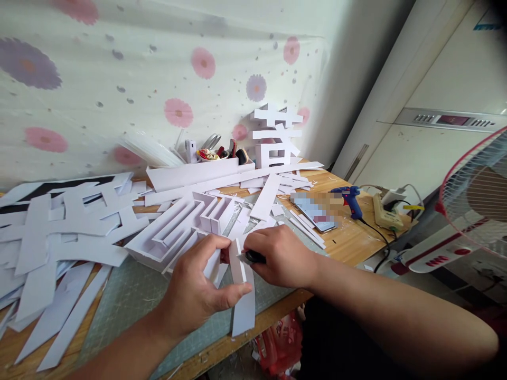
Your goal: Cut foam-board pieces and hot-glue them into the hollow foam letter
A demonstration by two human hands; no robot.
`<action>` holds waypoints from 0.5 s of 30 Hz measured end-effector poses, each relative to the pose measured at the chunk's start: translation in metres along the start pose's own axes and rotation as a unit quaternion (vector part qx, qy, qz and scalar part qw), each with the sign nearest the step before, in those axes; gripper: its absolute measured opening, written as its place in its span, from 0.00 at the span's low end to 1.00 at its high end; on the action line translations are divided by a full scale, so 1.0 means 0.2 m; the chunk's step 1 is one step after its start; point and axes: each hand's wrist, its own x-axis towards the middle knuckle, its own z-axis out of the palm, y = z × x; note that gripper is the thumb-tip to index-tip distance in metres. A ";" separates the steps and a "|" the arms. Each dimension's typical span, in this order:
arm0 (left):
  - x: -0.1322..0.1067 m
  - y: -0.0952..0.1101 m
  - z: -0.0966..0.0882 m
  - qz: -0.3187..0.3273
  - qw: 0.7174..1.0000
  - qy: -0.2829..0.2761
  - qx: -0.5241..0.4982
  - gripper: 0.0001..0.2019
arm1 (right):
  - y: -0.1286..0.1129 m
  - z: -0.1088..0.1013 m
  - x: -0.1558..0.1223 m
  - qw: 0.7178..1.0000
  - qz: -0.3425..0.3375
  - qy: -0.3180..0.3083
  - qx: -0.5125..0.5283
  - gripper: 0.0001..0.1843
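Note:
Between thumb and fingers, my left hand (pixel 192 285) grips a short white foam-board strip (pixel 238 272) on its edge. My right hand (pixel 283 253) is closed around the black handle of a knife (pixel 255 257), whose tip meets the face of that strip. Behind my left hand stands a white foam-board letter shape (pixel 146 245) with upright walls, partly hidden by the hand. Below the held piece, a longer white strip (pixel 243 319) reaches over the front edge of the green cutting mat (pixel 127 295).
White cut-outs (pixel 35 237) pile up at left. A blue glue gun (pixel 350 200), a phone (pixel 315 211) and a power strip (pixel 388 211) lie at right. At the back are a tool box (pixel 194 177) and a standing white character (pixel 273 137). A fan (pixel 475 190) stands right.

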 end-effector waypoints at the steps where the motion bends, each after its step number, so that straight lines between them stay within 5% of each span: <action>1: 0.00 0.00 0.00 0.001 1.000 -0.001 -0.005 0.17 | -0.01 0.00 0.00 1.000 -0.006 -0.001 -0.007 0.04; 15: -0.02 0.02 0.01 0.035 0.999 0.005 0.019 0.21 | 0.00 0.00 0.01 0.998 0.036 0.020 -0.049 0.05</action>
